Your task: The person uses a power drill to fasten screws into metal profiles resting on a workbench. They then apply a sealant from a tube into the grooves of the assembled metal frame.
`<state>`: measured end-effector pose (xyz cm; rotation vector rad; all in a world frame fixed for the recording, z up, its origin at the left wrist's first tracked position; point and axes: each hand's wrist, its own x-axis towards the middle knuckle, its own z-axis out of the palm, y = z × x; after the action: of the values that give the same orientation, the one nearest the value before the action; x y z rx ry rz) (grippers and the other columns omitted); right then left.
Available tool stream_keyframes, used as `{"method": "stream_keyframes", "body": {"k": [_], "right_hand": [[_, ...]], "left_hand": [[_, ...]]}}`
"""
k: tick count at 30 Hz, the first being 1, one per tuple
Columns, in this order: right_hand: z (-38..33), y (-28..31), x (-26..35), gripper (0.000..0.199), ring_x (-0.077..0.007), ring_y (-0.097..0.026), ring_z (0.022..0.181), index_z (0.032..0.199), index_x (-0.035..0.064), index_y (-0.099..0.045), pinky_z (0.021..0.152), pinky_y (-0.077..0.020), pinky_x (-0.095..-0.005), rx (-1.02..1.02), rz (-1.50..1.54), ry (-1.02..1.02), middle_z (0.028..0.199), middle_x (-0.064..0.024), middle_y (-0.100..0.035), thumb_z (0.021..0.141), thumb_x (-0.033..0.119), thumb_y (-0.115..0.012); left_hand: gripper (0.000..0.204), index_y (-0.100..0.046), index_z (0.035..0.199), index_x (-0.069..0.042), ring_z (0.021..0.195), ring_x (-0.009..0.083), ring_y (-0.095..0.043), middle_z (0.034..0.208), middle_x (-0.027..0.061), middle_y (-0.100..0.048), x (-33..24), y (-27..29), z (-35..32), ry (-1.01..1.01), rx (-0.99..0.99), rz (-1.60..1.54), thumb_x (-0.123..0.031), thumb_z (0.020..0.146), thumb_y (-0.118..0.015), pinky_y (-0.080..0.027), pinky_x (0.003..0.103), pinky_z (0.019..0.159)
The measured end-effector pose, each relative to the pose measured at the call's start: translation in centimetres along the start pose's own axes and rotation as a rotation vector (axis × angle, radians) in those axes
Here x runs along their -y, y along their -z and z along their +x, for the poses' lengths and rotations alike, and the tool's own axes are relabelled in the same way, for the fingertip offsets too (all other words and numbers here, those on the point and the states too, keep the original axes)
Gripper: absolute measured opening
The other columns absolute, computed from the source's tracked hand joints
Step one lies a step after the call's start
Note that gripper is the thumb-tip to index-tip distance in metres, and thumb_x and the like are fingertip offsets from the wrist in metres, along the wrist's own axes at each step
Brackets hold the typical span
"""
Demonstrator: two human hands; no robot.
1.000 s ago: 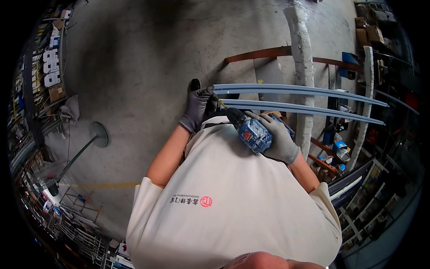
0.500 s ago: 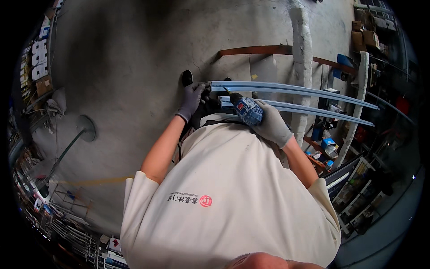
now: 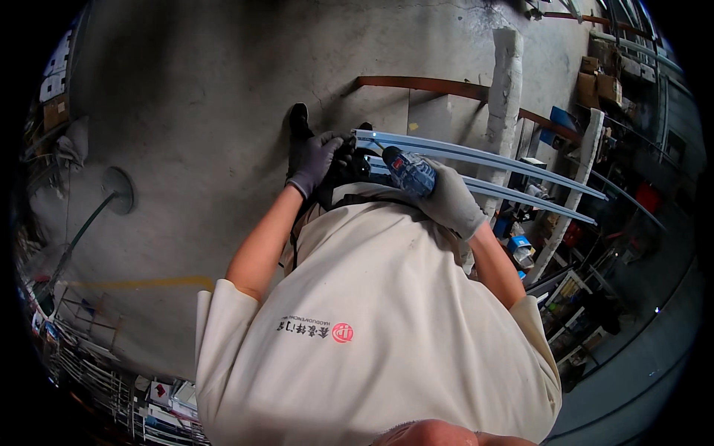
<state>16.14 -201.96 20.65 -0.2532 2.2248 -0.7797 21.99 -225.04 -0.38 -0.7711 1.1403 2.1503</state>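
Observation:
My right hand [image 3: 452, 202], in a light grey glove, is closed around a blue cordless drill [image 3: 410, 175]. The drill points up and left, its thin bit meeting or hovering just over the left end of a long pale blue-grey metal profile [image 3: 461, 153]; contact cannot be told. A second similar profile [image 3: 513, 196] runs alongside, nearer my body, its left part behind the drill. My left hand [image 3: 315, 162], in a darker grey glove, is closed beside the first profile's end. Something dark is at its fingertips, too small to make out.
White-crusted support bars [image 3: 506, 89] cross beneath the profiles. A rust-brown beam [image 3: 424, 85] lies beyond. Cardboard boxes [image 3: 599, 88] and shelving stand at right. A round-based stand [image 3: 117, 189] is on the concrete floor at left, and stacked stock lies at lower left.
The view has turned slightly, so the profiles slope down more to the right. My left hand sits a little further left of the profile's end. The drill stays in my right hand.

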Motion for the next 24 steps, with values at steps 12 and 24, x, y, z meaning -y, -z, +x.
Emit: {"method": "stream_keyframes", "body": {"k": [12, 24], "right_hand": [[0.1, -0.1, -0.1, 0.051, -0.0434, -0.067, 0.100, 0.129, 0.0035, -0.060, 0.088, -0.0547, -0.0446, 0.021, -0.031, -0.020, 0.108, -0.0255, -0.070, 0.081, 0.014, -0.073], [-4.5, 2.1, 0.4, 0.065, -0.0379, -0.066, 0.108, 0.136, 0.0052, -0.057, 0.096, -0.0513, -0.0403, 0.036, 0.216, 0.063, 0.120, -0.0193, -0.067, 0.075, 0.009, -0.077]], "left_hand": [[0.024, -0.064, 0.119, 0.004, 0.094, 0.0188, -0.071, 0.111, 0.0126, -0.070, 0.6, 1.2, -1.0, -0.025, 0.059, -0.085, -0.002, 0.101, -0.049, -0.059, 0.030, 0.080], [0.033, -0.066, 0.111, 0.003, 0.072, 0.0171, -0.068, 0.086, 0.0081, -0.071, -1.3, 0.0, -3.6, 0.034, 0.160, -0.136, -0.026, 0.107, -0.049, -0.058, 0.030, 0.069]]}}
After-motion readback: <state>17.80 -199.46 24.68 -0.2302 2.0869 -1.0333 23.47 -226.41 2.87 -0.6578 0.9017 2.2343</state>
